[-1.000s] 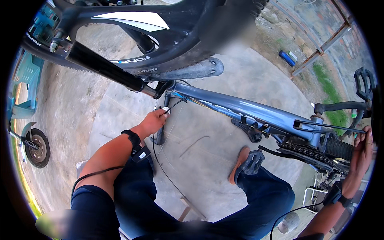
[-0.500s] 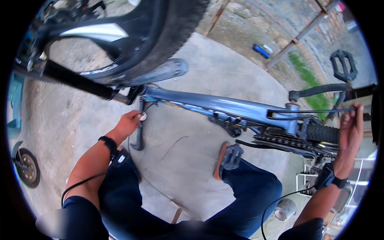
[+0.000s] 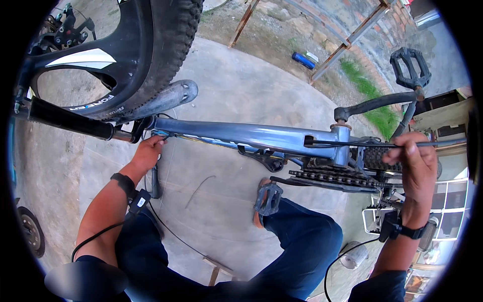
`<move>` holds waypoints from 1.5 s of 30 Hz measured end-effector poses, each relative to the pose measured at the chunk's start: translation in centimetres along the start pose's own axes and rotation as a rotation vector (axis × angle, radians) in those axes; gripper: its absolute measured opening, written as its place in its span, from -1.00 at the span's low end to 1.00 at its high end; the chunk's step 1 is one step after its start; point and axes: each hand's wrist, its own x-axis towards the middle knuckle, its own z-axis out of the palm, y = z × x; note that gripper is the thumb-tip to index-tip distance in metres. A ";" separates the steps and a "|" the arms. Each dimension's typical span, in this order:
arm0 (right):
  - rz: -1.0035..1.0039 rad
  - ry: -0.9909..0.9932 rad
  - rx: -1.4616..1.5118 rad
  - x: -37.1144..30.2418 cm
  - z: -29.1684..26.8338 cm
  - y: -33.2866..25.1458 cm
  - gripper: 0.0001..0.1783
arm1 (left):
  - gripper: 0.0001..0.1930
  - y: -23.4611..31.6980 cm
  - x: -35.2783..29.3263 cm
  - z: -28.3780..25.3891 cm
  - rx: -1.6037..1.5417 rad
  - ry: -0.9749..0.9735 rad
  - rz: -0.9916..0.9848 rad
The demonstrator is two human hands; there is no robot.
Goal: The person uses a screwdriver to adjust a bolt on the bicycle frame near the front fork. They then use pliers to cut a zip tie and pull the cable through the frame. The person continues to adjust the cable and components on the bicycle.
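An upside-down bicycle with a blue-grey frame [image 3: 251, 135] lies across the view. My left hand [image 3: 147, 153] pinches a thin cable at the head end of the frame, under the front tyre [image 3: 166, 45]. My right hand [image 3: 415, 163] grips the same black cable [image 3: 352, 145] near the rear, above the chain [image 3: 332, 178] and cogs. One pedal [image 3: 267, 197] hangs over my knee, the other pedal [image 3: 410, 66] points up at the right.
A black fork leg [image 3: 70, 121] and brake caliper [image 3: 68, 31] are at upper left. A small wheel [image 3: 31, 231] lies on the concrete at far left. A blue can [image 3: 303, 60] rests by rusty metal bars. A white wire rack [image 3: 375, 221] stands at the right.
My view has shifted so the bicycle sits lower and larger. My right hand has slid left along the cable toward the seat tube; my left hand stays at the head end.
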 end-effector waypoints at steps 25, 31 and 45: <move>0.017 -0.099 0.031 2.1 1.9 1.9 -0.75 | -0.76 -1.1 -3.0 -0.3 -0.256 -0.132 -0.340; -0.079 0.006 0.193 2.0 -2.5 4.3 -0.72 | -0.73 -1.7 -1.2 0.6 -0.045 -0.015 0.021; -0.103 0.008 0.339 1.8 -10.5 5.9 -0.70 | -0.74 -0.9 -2.8 0.0 -0.063 -0.032 -0.162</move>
